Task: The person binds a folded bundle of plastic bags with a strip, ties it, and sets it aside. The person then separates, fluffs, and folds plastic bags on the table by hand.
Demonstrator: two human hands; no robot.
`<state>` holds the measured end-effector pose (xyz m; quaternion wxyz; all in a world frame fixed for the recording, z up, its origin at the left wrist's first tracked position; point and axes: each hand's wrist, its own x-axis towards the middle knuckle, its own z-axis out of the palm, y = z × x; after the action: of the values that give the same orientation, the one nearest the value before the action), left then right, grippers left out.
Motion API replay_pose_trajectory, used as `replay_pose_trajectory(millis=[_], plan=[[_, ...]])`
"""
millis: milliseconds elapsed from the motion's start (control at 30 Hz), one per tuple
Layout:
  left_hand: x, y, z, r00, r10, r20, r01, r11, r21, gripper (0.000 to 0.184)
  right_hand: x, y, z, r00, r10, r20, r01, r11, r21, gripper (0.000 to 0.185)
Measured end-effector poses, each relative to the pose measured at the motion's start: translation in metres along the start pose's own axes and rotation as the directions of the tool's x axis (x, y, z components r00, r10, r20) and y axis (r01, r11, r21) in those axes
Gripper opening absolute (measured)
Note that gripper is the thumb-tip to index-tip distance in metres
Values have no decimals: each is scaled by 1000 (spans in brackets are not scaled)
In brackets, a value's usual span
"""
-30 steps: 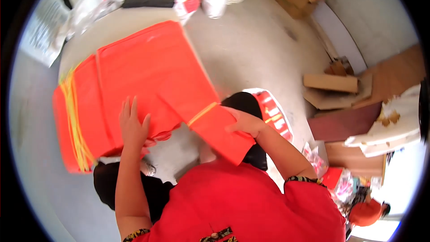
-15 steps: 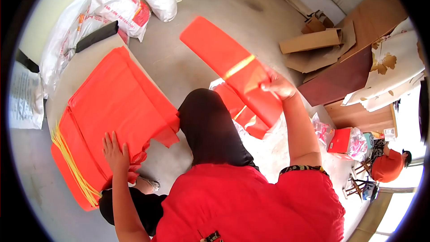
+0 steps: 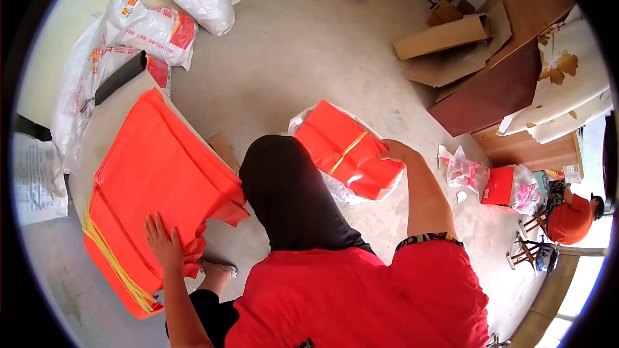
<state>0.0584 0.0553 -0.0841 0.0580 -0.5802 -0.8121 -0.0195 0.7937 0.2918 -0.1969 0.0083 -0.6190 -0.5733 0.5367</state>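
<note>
The red sheets [image 3: 155, 167] look like thin, matt cloth, softly creased at the edges. The yellow ties [image 3: 116, 258] look smooth. The sacks [image 3: 155, 32] are crinkled plastic, white with red print and slightly shiny. The cartons [image 3: 445, 38] are plain matt cardboard. The floor [image 3: 258, 64] looks like hard, dull concrete with darker stains. The trousers [image 3: 284, 193] are dark matt cloth, the shirt [image 3: 348, 296] red cloth with soft wrinkles.

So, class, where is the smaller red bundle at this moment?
In the head view, the smaller red bundle lies on white plastic, right of the black-clad knee, with the right hand at its edge.
</note>
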Motion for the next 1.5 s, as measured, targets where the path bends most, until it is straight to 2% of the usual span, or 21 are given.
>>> replay_pose_trajectory(millis=[133, 200, 267, 300, 367, 433, 500, 567, 600, 633, 667, 700, 800, 933, 967, 1067, 1167, 1267, 1367, 1433, 1500], plan=[[-2, -2, -1, 1000, 15, 11, -15, 1000, -3, 63, 11, 1, -6, 991, 22, -130, -40, 990, -135, 55], [1, 0, -2, 1000, 26, 10, -26, 1000, -12, 63, 13, -9, 2, 950, -80, -302, -51, 914, -402, 56], [2, -6, 3, 999, 32, 0, -32, 999, 5, 63, 4, -44, 29, 814, -145, -563, -199, 841, -503, 53], [1, -7, 5, 999, 34, -4, -34, 999, 11, 63, 11, -30, 53, 614, -445, -652, -32, 811, -584, 51], [0, -5, 6, 999, 47, -21, -47, 999, 11, 63, 12, -18, 91, 762, -469, -446, -27, 666, -746, 50], [5, -5, 3, 998, 58, -22, -58, 998, 29, 63, 3, -6, 127, 729, -520, -445, -22, 632, -774, 54], [0, -6, 2, 1000, 26, 2, -26, 998, 58, 63, -29, -54, 149, 775, -410, -481, -26, 740, -672, 57], [-2, -4, 1, 999, 32, -8, -31, 998, 59, 63, -23, -57, 181, 805, -471, -360, 237, 812, -533, 44], [-1, -2, 1, 999, 39, -18, -38, 998, 58, 63, -34, -67, 200, 873, -369, -319, 324, 928, -186, 41], [-1, -4, 1, 999, 36, -15, -35, 997, 64, 63, -49, -93, 197, 964, -265, 32, 266, 943, -199, 43], [-1, -5, 2, 999, 27, -18, -26, 997, 69, 63, -23, -68, 215, 971, -196, 140, 217, 965, -149, 45], [-1, -5, 4, 1000, 17, -20, -15, 997, 70, 63, -9, -59, 227, 961, -123, 246, 155, 982, -113, 46], [-1, -7, 6, 999, 25, -31, -24, 998, 59, 62, 0, -44, 224, 930, -188, 317, 266, 937, -225, 47], [-1, -3, -1, 1000, 11, -11, -11, 999, 47, 62, -5, -52, 205, 845, -532, 57, 534, 831, -157, 45], [-2, -6, 4, 999, 24, -33, -23, 999, 38, 62, 0, -58, 197, 914, -406, 11, 403, 903, -149, 45], [-1, -6, 7, 998, 42, -48, -40, 999, 34, 62, 4, -73, 186, 825, -405, -395, 332, 912, -242, 40], [2, -9, 10, 995, 73, -69, -70, 997, 45, 62, 32, -100, 175, 752, -298, -587, 214, 954, -210, 34], [0, -4, 4, 998, 47, -41, -45, 997, 58, 62, 66, -126, 179, 834, -224, -505, 163, 973, -163, 29], [-1, -1, 1, 998, 51, -44, -50, 998, 39, 62, 84, -153, 193, 953, -241, -182, 223, 968, -114, 26], [0, 0, 0, 996, 62, -61, -60, 998, 26, 62, 82, -169, 207, 908, -352, -228, 311, 930, -195, 25], [-1, 3, -1, 996, 62, -71, -61, 998, 19, 62, 77, -168, 214, 851, -379, -364, 380, 922, -73, 25]])
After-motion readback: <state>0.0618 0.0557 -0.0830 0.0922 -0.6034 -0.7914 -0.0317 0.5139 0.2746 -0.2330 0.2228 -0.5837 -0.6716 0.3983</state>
